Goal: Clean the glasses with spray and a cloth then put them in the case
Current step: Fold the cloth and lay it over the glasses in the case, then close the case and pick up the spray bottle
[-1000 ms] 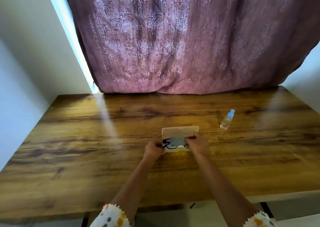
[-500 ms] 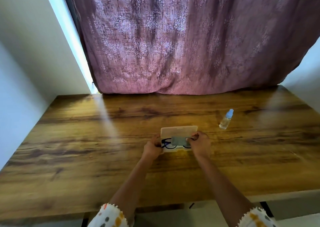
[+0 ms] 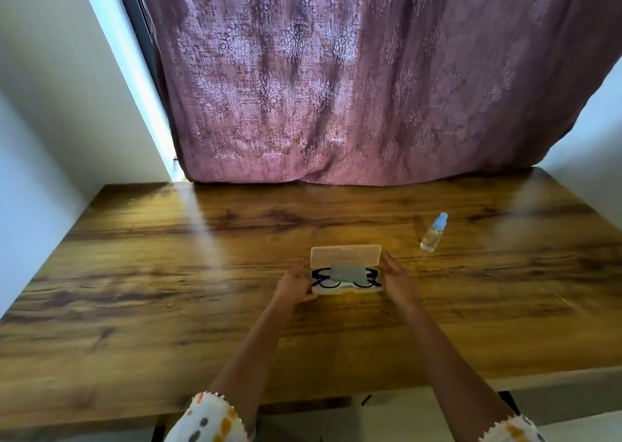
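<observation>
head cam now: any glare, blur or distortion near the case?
Head view: pale glare streak on the table left of the case; wide-angle bend curves the wall edges and curtain; glasses and cloth soft but readable; spray bottle slightly blurred.

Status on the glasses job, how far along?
Nearly done. The glasses lie inside the open case with the grey cloth on top; the spray bottle stands aside on the table. Left hand and right hand hold the case ends. Left: shutting the lid.
</observation>
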